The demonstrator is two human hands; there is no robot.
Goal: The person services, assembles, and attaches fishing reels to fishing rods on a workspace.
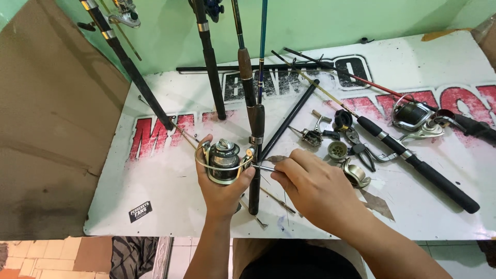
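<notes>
Left hand [222, 188] wraps the reel [223, 161] from below, held just above the surface [170, 191]. Right hand [315, 188] pinches a thin metal tool [263, 168] shut between fingertips, tip touching the reel's side. Pliers [361, 147], loose reel parts [337, 151] and rods [413, 160] lie to my right.

Spinning reel [223, 161] in left hand [221, 188], right hand [315, 188] pinching its thin metal tool [263, 168].
</notes>
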